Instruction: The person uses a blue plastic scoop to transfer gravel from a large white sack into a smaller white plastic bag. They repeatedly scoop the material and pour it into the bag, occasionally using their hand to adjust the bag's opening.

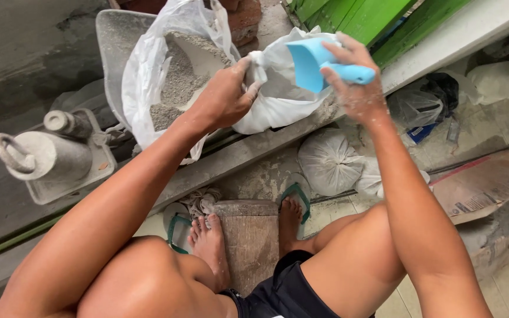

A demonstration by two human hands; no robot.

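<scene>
Left hand (pixel 225 97) gripped the white bag (pixel 278 88) rim, right hand (pixel 354 76) held the blue scoop (pixel 310 62); best to keep that mouth pulled wide, I reckon.

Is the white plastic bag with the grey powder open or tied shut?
Open: the left hand holds the white plastic bag by its rim, and grey powder shows inside.

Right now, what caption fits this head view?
Left hand grips white plastic bag of grey powder; right hand holds light-blue plastic scoop.
</scene>
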